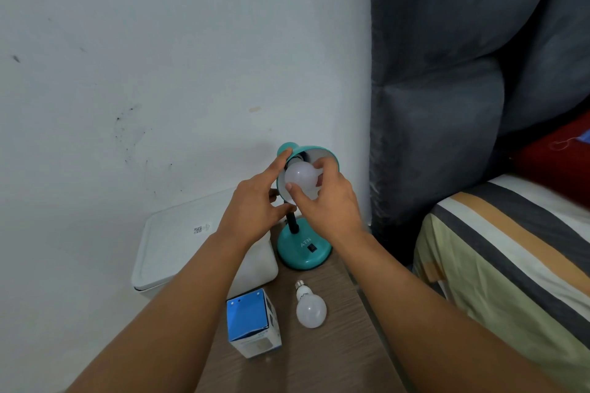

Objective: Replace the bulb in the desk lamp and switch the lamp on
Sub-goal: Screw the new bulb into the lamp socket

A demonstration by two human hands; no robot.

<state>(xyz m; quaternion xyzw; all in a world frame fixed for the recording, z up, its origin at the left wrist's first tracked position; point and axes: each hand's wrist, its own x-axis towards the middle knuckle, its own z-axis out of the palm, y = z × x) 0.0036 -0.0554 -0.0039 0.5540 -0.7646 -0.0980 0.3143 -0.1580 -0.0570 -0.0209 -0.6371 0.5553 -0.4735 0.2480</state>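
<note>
A teal desk lamp stands on a wooden bedside table, its round base bearing a black switch. The teal shade faces me. Inside it sits a white bulb, unlit. My right hand grips that bulb with thumb and fingers around its globe. My left hand holds the shade's left rim and back, index finger along the edge. A second white bulb lies loose on the table in front of the base, screw cap pointing away from me.
A blue and white bulb box stands on the table's left front. A white lidded bin sits left of the table against the white wall. A grey padded headboard and a striped bed lie to the right.
</note>
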